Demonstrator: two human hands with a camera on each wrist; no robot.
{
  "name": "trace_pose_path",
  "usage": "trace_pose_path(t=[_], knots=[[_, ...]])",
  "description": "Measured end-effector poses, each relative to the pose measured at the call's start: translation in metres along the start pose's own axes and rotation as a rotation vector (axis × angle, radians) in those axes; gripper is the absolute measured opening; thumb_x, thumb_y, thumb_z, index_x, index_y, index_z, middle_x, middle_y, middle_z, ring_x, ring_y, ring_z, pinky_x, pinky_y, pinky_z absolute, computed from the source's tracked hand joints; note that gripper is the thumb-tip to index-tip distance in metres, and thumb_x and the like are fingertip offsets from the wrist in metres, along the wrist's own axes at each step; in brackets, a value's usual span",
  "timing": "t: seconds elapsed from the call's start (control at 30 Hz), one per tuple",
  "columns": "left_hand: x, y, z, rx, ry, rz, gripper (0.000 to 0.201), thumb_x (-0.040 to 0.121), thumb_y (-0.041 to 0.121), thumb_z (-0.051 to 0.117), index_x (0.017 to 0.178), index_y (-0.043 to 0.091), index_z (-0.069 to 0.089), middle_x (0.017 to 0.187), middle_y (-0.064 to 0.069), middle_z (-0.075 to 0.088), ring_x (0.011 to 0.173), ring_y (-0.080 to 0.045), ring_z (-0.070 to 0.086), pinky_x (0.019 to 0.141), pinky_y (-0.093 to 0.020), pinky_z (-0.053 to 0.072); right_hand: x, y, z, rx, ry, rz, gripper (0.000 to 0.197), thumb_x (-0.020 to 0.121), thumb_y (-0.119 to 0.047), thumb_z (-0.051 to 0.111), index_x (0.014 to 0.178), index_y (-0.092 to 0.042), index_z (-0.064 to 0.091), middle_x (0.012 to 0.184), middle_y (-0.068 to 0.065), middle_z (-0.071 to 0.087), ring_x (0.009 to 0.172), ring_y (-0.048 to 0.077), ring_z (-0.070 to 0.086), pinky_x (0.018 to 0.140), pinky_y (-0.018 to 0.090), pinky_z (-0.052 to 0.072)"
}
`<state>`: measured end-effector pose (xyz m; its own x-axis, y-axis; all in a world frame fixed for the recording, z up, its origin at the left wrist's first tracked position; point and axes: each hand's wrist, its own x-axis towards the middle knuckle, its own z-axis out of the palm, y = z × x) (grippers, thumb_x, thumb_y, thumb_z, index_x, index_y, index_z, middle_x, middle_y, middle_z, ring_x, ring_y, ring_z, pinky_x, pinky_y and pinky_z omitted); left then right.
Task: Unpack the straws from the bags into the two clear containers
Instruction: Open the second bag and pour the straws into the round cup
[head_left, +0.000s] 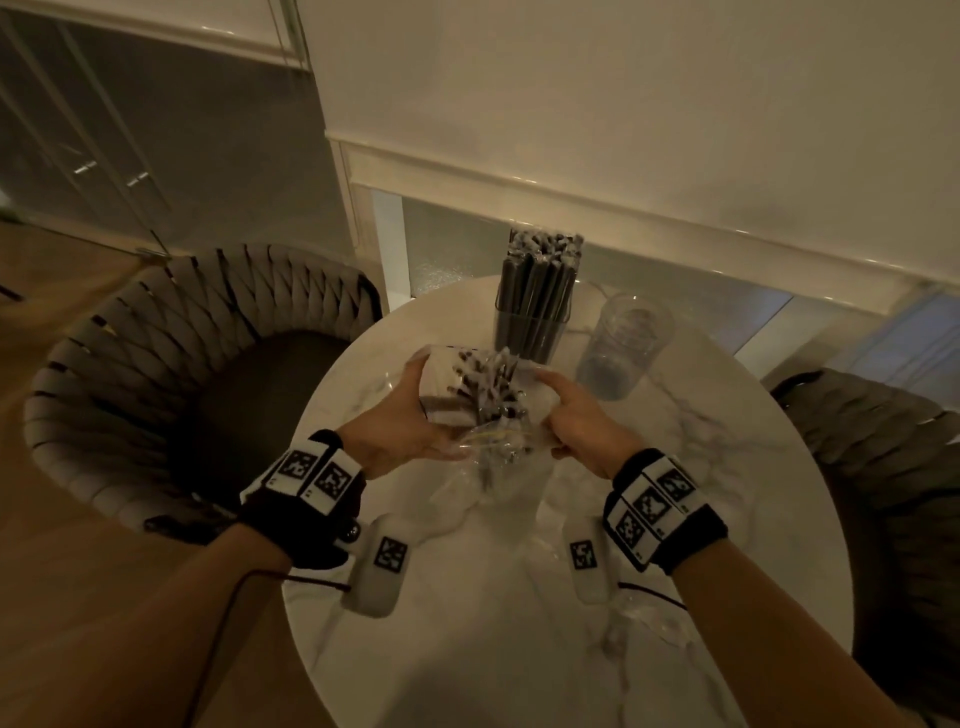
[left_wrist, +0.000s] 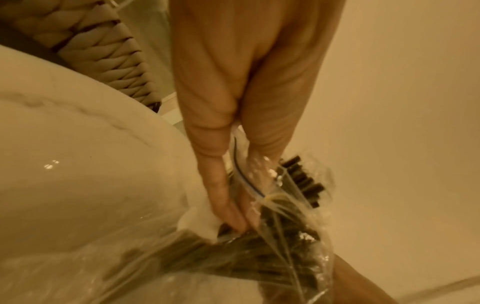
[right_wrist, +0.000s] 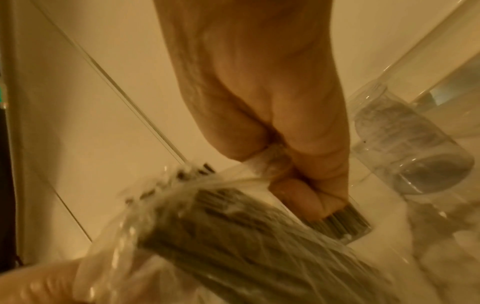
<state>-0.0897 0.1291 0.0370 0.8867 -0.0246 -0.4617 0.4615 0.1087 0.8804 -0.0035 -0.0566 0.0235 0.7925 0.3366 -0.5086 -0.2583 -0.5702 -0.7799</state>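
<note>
Over the middle of the round marble table (head_left: 675, 519), both hands hold a clear plastic bag (head_left: 483, 410) full of dark straws. My left hand (head_left: 410, 421) grips its left side, fingers pinching the plastic (left_wrist: 233, 214). Opposite it, my right hand (head_left: 576, 415) pinches the bag's right edge (right_wrist: 275, 164). The straws (left_wrist: 262, 253) (right_wrist: 233, 232) show through the plastic, their tips poking out at the top. Behind the bag stands a clear container (head_left: 535, 312) packed with dark straws. To its right is an empty clear container (head_left: 623, 348) (right_wrist: 405, 148).
A woven chair (head_left: 171, 374) stands left of the table and a dark chair (head_left: 893, 493) at the right. Two white tagged devices (head_left: 379, 566) (head_left: 587, 561) lie on the table near my wrists. A wall with white trim runs behind.
</note>
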Motion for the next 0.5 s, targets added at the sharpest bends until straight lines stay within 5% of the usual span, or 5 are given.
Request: trace_pose_path(t=[0.17, 0.27, 0.33, 0.43, 0.5], knots=[[0.005, -0.003, 0.022, 0.012, 0.133, 0.042, 0.122, 0.07, -0.002, 0.076, 0.143, 0.046, -0.009, 0.13, 0.005, 0.045, 0.111, -0.018, 0.055, 0.055, -0.028, 0.058, -0.02, -0.008, 0.003, 0.225, -0.2, 0.082, 0.053, 0.092, -0.028, 0.057, 0.131, -0.05, 0.029, 0.105, 0.009, 0.062, 0.073, 0.026, 0.064, 0.057, 0.034, 0.055], [0.011, -0.009, 0.024, -0.01, 0.145, 0.049, 0.127, 0.074, 0.002, 0.074, 0.14, 0.041, -0.026, 0.14, 0.01, 0.036, 0.118, -0.018, 0.051, 0.048, -0.022, 0.054, -0.028, -0.01, 0.0, 0.349, -0.323, 0.061, 0.076, 0.083, -0.004, 0.066, 0.134, -0.048, 0.029, 0.116, 0.018, 0.06, 0.074, 0.028, 0.068, 0.06, 0.037, 0.057], [0.013, -0.008, 0.019, -0.049, 0.143, 0.039, 0.126, 0.075, -0.002, 0.072, 0.139, 0.042, -0.027, 0.138, 0.005, 0.039, 0.106, -0.017, 0.058, 0.047, -0.02, 0.053, -0.031, -0.011, -0.003, 0.366, -0.351, 0.001, 0.084, 0.081, 0.013, 0.059, 0.131, -0.048, 0.032, 0.113, 0.022, 0.056, 0.066, 0.021, 0.064, 0.055, 0.032, 0.055], [0.017, -0.006, 0.012, -0.105, 0.182, 0.059, 0.122, 0.073, -0.009, 0.07, 0.143, 0.044, -0.014, 0.112, 0.007, 0.051, 0.092, -0.018, 0.061, 0.047, -0.022, 0.054, -0.031, -0.01, -0.012, 0.361, -0.372, -0.002, 0.086, 0.081, 0.021, 0.052, 0.128, -0.049, 0.032, 0.098, 0.019, 0.058, 0.062, 0.016, 0.059, 0.055, 0.027, 0.052], [0.018, -0.005, 0.008, -0.076, 0.196, 0.054, 0.118, 0.07, -0.01, 0.073, 0.143, 0.044, -0.001, 0.108, 0.005, 0.051, 0.089, -0.015, 0.061, 0.049, -0.026, 0.057, -0.024, -0.007, -0.017, 0.334, -0.325, 0.073, 0.09, 0.081, 0.02, 0.053, 0.144, -0.037, 0.024, 0.094, 0.021, 0.06, 0.066, 0.019, 0.057, 0.058, 0.029, 0.051]])
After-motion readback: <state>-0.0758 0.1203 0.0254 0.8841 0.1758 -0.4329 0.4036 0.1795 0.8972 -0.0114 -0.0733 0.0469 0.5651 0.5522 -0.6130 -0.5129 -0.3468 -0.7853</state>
